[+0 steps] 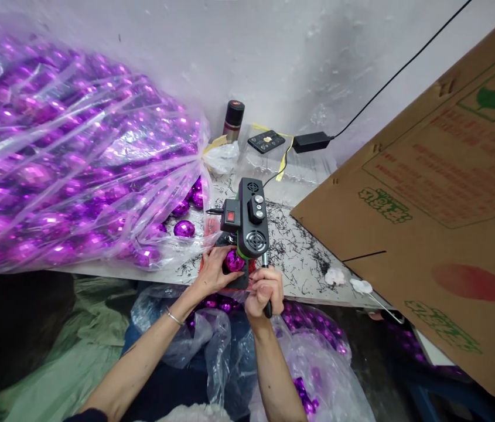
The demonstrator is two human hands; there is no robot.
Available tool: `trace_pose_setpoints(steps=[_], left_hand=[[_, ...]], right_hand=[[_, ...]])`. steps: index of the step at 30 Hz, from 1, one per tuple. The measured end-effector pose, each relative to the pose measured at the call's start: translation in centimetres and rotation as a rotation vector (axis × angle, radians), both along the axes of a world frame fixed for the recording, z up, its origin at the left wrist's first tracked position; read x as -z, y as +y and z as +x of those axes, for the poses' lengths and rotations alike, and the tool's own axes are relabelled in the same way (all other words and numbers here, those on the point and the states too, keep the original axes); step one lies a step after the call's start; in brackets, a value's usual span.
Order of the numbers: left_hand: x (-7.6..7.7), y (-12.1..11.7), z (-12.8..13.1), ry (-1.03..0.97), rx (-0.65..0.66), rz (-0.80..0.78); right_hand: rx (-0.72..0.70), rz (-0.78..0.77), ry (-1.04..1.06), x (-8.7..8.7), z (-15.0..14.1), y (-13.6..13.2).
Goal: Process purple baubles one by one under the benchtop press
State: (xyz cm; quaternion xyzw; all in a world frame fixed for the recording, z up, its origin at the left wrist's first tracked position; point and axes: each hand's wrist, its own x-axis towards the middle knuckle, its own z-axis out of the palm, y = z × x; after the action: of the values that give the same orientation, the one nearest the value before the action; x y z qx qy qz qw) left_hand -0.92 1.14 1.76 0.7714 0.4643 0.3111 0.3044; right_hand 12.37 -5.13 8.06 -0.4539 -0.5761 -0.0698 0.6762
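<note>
A shiny purple faceted ball (234, 261) rests under the head of a small black bench machine (252, 220) with round vents, knobs and a red switch. Fingers and thumb of my left hand (215, 268) are closed around the ball's left and near sides. My right hand (265, 291) is wrapped around the machine's lever handle (268, 309), whose metal rod rises toward the machine's side. Below the ball, part of the machine's black base (239, 282) shows over a red mat. More purple balls (184, 228) lie loose to the left.
A big clear bag of purple balls (98, 164) fills the left. A large cardboard box (427, 205) leans in at the right. Black bristle-like scraps (291, 252) litter the white table. Behind stand a dark bottle (234, 120), a phone (266, 141) and a power adapter (311, 142). Another bag (317, 363) sits below.
</note>
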Motion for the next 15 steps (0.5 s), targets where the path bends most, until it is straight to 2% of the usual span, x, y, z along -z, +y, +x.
trace_pose_setpoints(steps=[8, 15], left_hand=[[-0.2, 0.0, 0.1, -0.003, -0.001, -0.006], [0.4, 0.4, 0.3, -0.025, 0.005, 0.024]], right_hand=[[-0.043, 0.037, 0.025, 0.5, 0.0, 0.2], [-0.090, 0.061, 0.038, 1.8, 0.2, 0.5]])
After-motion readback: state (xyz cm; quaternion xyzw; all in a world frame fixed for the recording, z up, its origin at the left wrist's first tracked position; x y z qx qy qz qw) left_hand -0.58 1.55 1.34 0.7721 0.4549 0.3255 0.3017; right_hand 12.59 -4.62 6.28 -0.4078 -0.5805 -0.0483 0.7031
